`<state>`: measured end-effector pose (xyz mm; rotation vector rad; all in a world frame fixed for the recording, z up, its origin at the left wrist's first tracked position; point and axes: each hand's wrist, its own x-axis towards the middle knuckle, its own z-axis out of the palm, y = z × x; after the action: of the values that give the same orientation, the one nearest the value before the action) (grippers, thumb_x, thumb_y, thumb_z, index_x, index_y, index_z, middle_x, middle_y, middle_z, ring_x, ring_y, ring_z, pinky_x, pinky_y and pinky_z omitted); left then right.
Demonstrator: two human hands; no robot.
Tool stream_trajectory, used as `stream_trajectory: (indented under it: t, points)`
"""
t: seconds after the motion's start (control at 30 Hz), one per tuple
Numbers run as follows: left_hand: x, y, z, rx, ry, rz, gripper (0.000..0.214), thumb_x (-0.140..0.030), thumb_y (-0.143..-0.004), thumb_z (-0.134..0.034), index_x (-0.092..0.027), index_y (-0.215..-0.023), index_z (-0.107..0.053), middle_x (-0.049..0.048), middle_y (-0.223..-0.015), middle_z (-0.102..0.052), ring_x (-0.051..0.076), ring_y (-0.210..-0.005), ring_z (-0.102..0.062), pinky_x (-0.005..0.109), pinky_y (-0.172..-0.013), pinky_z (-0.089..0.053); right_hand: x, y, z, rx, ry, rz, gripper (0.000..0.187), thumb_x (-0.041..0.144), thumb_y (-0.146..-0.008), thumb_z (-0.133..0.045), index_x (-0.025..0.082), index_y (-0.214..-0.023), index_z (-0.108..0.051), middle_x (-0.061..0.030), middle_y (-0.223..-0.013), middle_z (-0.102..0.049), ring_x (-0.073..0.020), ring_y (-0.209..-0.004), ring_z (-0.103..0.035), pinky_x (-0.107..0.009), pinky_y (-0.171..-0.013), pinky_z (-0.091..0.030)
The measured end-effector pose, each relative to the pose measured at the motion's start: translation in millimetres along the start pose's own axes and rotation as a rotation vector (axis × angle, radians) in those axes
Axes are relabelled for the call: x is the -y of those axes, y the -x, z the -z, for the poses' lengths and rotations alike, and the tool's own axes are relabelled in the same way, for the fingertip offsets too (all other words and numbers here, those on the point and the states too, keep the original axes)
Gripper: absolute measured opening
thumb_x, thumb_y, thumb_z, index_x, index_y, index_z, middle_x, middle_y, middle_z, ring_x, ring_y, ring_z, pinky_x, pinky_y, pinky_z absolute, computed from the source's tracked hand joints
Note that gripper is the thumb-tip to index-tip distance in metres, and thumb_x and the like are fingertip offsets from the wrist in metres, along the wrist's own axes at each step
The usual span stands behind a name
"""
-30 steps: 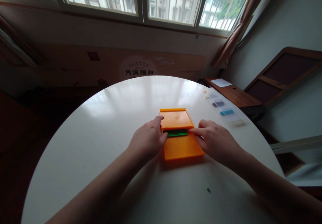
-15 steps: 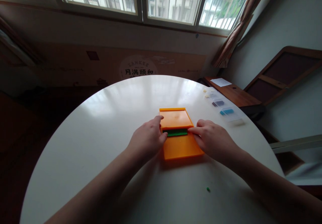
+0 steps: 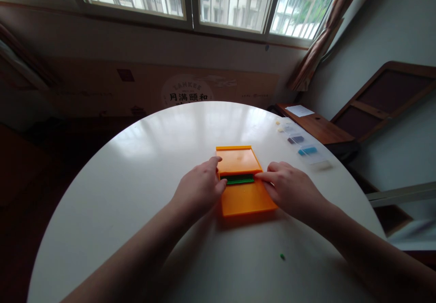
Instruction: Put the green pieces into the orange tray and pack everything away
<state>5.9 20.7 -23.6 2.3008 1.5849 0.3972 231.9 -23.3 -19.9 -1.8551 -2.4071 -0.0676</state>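
Observation:
An orange plastic tray (image 3: pixel 250 198) lies on the white table, with a raised panel at the far side and a flat panel nearer me. Between the panels runs a slot with a row of small green pieces (image 3: pixel 240 181), too small to name. My left hand (image 3: pixel 200 182) grips the tray's left edge, its thumb at the left end of the green row and its index finger by the far panel. At the right edge, my right hand (image 3: pixel 289 185) holds the tray, index fingertip touching the row's right end and thumb lower down. The undersides of both hands are hidden.
One loose green piece (image 3: pixel 282 256) lies on the round white table (image 3: pixel 136 230), nearer me. Clear bags with blue pieces (image 3: pixel 307 151), dark pieces (image 3: pixel 295 139) and pale yellow ones line the right rim. Beyond them is a wooden desk (image 3: pixel 316 123) with a paper sheet.

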Motion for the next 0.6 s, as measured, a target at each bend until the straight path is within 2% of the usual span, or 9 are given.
stream_trajectory:
  t: [0.2,0.3,0.43,0.6]
  points:
    - [0.0,-1.5,1.1,0.032,-0.007,0.026,0.05,-0.035,-0.084,-0.055,-0.027,-0.132,-0.045,0.0024,-0.107,-0.067,0.023,-0.091,-0.064,0.03,-0.067,-0.047,-5.9,6.6,6.8,-0.08,-0.077,0.024,0.028,0.026,-0.092,-0.048,0.031,-0.111,-0.068,-0.0028,-0.093,-0.06,-0.0133,-0.085,-0.052,-0.023,-0.073,-0.04]
    - [0.8,-2.6,0.7,0.029,-0.008,0.017,0.049,-0.036,-0.084,-0.054,-0.027,-0.131,-0.045,0.0013,-0.105,-0.067,0.023,-0.09,-0.064,0.03,-0.066,-0.047,-13.7,14.8,17.9,-0.063,-0.221,0.151,0.024,0.025,-0.092,-0.05,0.027,-0.108,-0.068,-0.0026,-0.095,-0.06,-0.0114,-0.087,-0.053,-0.022,-0.077,-0.041]
    - [1.9,-4.3,-0.7,0.022,0.008,0.015,0.047,-0.038,-0.084,-0.054,-0.027,-0.129,-0.046,0.0005,-0.105,-0.067,0.021,-0.089,-0.064,0.03,-0.066,-0.046,-20.6,29.1,35.9,0.145,-0.424,0.415,0.017,0.025,-0.088,-0.057,0.028,-0.1,-0.069,-0.0005,-0.097,-0.059,-0.0072,-0.087,-0.054,-0.018,-0.079,-0.04]
    - [2.6,-5.3,-0.1,0.029,0.001,0.037,0.047,-0.039,-0.084,-0.054,-0.027,-0.129,-0.046,0.0007,-0.105,-0.067,0.021,-0.089,-0.064,0.029,-0.066,-0.046,-15.8,41.2,42.3,0.45,-0.434,0.547,0.016,0.018,-0.084,-0.058,0.028,-0.091,-0.069,0.0044,-0.087,-0.061,-0.0044,-0.078,-0.054,-0.016,-0.071,-0.036]
